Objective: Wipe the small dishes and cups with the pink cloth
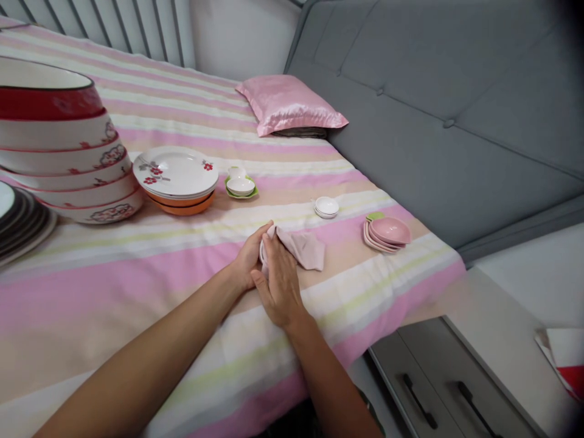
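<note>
Cloth (306,248) was pale pink, creased; white rim (261,251) showed at its left edge. Right hand (280,285) lay on it, fingers pressed together; left hand (247,258) flanked it, finger state undeterminable.

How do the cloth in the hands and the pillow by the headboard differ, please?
The cloth is small and dull-surfaced, while the pillow is larger and glossy. The cloth is bunched between the left hand and the right hand; the pillow lies beside the headboard, touched by neither. The cloth is a pale, greyish pink, the pillow a brighter pink. Both are pink fabric.
</note>
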`<state>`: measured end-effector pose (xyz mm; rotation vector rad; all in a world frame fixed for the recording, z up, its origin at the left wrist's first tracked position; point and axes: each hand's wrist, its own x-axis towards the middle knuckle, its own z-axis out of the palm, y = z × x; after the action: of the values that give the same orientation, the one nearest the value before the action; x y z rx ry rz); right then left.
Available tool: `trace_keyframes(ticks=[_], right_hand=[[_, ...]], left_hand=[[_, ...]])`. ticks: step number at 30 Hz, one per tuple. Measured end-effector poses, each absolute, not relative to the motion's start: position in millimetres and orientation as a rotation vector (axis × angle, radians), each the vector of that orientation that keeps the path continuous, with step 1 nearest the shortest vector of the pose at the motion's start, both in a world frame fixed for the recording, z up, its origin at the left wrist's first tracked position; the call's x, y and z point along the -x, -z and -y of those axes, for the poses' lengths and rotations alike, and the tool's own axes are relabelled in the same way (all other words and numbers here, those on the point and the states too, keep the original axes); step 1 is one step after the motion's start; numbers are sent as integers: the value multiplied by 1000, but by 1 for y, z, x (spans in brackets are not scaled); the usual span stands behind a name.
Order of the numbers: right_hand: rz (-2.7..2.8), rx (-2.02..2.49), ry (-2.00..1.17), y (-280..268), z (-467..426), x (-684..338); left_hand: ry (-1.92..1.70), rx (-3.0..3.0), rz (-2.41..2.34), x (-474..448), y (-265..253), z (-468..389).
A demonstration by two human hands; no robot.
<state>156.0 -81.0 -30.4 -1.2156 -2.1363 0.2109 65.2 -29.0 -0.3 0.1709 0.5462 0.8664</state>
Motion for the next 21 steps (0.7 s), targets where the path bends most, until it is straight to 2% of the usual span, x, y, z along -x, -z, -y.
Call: trace_keyframes(ticks=[10, 21], right_hand=[[2056, 1398, -120, 31, 77, -153], [1975, 1140, -230, 34, 77, -158]], left_hand=[[-975, -184, -544, -65, 4, 29], [-1055, -223, -637, -56, 6, 23]])
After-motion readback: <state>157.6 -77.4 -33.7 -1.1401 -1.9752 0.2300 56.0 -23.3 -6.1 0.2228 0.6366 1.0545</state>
